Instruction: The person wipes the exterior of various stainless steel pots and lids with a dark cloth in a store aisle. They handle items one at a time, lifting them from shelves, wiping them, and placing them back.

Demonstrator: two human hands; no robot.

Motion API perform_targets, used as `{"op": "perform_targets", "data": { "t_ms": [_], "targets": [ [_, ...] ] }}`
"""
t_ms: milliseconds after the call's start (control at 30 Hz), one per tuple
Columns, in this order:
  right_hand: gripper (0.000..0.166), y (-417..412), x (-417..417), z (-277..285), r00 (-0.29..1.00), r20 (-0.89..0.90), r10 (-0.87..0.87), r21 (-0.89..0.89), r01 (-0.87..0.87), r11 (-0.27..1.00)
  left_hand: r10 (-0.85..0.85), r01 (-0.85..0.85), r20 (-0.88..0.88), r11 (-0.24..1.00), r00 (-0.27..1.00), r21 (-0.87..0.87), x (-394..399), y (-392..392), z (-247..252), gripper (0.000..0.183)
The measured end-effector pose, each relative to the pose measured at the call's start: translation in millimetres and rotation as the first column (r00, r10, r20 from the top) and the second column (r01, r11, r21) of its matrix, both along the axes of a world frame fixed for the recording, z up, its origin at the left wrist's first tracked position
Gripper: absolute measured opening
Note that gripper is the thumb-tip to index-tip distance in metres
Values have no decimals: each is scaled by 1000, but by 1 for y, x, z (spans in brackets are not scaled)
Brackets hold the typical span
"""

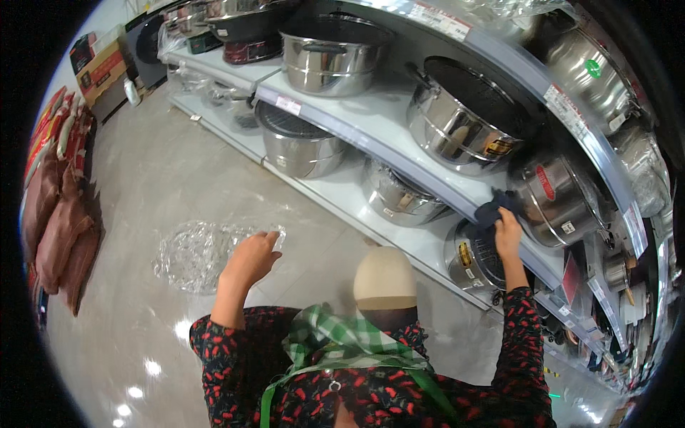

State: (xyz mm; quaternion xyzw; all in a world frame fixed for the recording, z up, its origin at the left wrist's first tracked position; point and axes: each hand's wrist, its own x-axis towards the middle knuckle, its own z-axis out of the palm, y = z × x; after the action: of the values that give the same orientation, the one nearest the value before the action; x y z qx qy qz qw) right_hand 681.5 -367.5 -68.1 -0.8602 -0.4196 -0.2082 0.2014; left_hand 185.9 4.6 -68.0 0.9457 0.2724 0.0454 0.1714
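My right hand grips a dark navy cloth against the front edge of the middle shelf. A stainless steel pot with a red label stands just right of that cloth. On the left, my left hand has its fingers curled downward over a crumpled clear plastic bag. Some of the plastic shows just past the fingertips; whether the fingers pinch it cannot be told. Below the right hand, a pot with a dark lid sits on the bottom shelf.
More steel pots line the shelves, among them a large one and another. Price labels run along the upper shelf edge. Brown sacks and a cardboard box stand at far left. My shoe rests on the grey floor.
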Motion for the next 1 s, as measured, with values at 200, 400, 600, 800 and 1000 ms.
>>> {"op": "perform_targets", "data": {
  "t_ms": [200,400,600,800,1000],
  "targets": [
    [34,45,40,12,858,-511,-57,190,177,966,-43,43,29,999,999,-12,-5,-5,-9,30],
    [33,174,-29,28,933,-353,-64,-40,53,998,-2,2,45,1000,999,0,-14,-4,-9,31],
    [35,211,-60,20,980,-170,-102,-93,87,992,6,-15,-124,997,992,-70,-8,-10,0,44],
    [30,225,-75,6,996,-47,-82,-32,81,996,-30,24,-114,998,993,-53,-8,-11,-7,35],
    [32,263,-101,-13,986,-87,145,203,-125,971,-77,68,-193,996,978,-51,10,-13,-23,32]
  ]
}}
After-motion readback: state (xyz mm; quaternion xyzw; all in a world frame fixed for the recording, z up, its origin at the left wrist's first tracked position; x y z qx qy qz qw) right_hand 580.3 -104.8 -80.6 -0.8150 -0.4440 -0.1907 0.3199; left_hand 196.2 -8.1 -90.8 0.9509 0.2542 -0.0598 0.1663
